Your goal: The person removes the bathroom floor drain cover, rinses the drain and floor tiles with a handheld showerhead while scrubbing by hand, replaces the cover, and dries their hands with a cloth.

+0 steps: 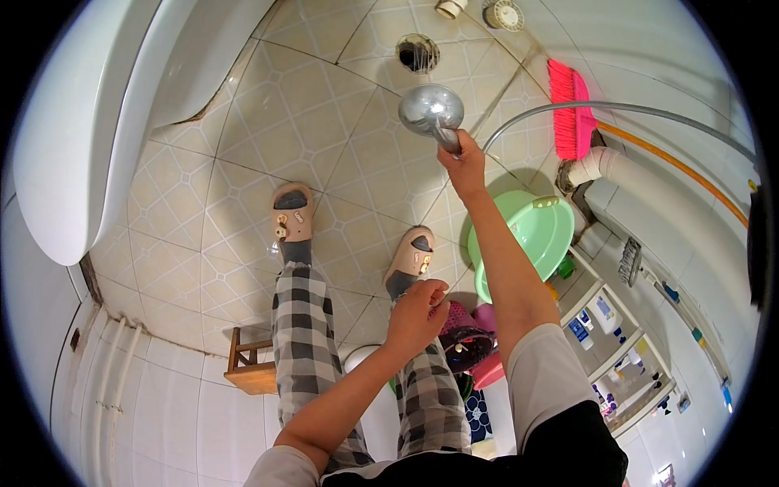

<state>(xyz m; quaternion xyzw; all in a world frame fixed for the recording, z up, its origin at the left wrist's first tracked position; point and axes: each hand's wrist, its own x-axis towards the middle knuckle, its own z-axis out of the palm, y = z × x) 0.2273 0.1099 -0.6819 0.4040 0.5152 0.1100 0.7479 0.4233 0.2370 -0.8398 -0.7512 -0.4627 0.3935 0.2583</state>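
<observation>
A silver shower head (431, 110) is in my right hand (466, 166), whose fingers are wrapped round its handle. Thin streams of water fall from it near a round drain hole (417, 53) in the tiled floor. A grey hose (617, 105) curves away to the right. Below and to the left, my left hand (417, 318) hangs over my right leg with its fingers curled; whether it holds anything is hidden. My feet, in beige slippers (293, 213), stand apart on the tiles. A light green basin (527, 235) lies tilted just right of my right forearm.
A pink broom (573, 109) leans at the right wall by a white pipe (641, 183). Nearer are a shelf with bottles (604, 312) and a purple basket (458, 321). A wooden stool (251, 375) stands behind my left leg. White fixtures (73, 130) fill the upper left.
</observation>
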